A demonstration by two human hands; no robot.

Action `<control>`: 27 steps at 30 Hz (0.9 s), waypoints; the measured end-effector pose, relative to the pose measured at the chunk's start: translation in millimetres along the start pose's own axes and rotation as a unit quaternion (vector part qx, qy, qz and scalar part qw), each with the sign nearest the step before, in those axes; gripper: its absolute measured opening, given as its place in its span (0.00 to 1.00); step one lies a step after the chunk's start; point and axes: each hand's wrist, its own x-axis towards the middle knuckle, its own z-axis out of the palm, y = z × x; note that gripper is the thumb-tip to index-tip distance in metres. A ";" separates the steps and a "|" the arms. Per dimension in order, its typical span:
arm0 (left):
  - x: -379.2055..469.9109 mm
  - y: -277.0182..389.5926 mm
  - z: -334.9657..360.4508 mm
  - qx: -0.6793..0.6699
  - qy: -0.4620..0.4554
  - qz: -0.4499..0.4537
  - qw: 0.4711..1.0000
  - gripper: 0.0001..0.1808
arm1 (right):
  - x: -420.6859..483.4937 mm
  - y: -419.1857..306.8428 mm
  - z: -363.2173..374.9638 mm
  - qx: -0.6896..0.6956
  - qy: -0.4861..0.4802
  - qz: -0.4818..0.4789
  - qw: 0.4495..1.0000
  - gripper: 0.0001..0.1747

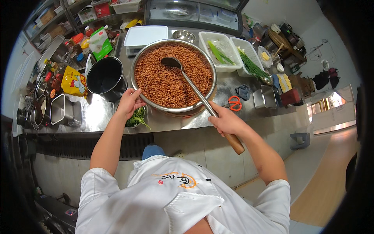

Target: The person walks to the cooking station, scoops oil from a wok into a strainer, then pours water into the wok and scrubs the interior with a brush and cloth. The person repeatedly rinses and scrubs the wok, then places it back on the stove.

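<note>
A large stainless steel basin (pixel 175 110) full of reddish-brown peanuts (pixel 159 84) stands in front of me on the steel worktable. My left hand (pixel 129 103) grips the basin's near left rim, thumb on top. In my right hand (pixel 228 119) is the handle of a long metal ladle (pixel 195 88) with a wooden end. The ladle's bowl rests on the peanuts near the middle, and its shaft crosses the basin's near right rim. Below my left hand sits a container of green leaves (pixel 136 117), partly hidden. A black pot (pixel 102 77) stands beside that hand.
Right of the basin lie orange-handled scissors (pixel 234 103), a blue cloth (pixel 242 92) and a steel container (pixel 264 96). White plastic tubs (pixel 220 68) with green onions stand behind. A yellow bag (pixel 73 82), bottles and steel containers crowd the left. A lidded box (pixel 146 35) stands behind the basin.
</note>
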 end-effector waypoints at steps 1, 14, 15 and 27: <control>-0.2 0.6 0.1 -0.001 -0.001 -0.001 1.000 0.11 | 1.4 -4.5 -5.5 0.053 -0.032 0.004 0.998 0.38; 7.2 -6.4 -2.1 -0.043 0.004 0.015 0.999 0.11 | 4.9 -50.1 -39.7 -0.306 -0.047 -0.084 0.947 0.43; 6.9 -6.5 -1.4 -0.043 0.008 0.017 0.999 0.11 | 4.2 -49.8 -46.8 -0.350 -0.041 -0.090 0.932 0.42; 3.2 -13.4 9.1 -0.039 0.081 0.041 0.995 0.10 | -2.5 -27.8 -161.2 -0.505 -0.015 -0.180 0.844 0.41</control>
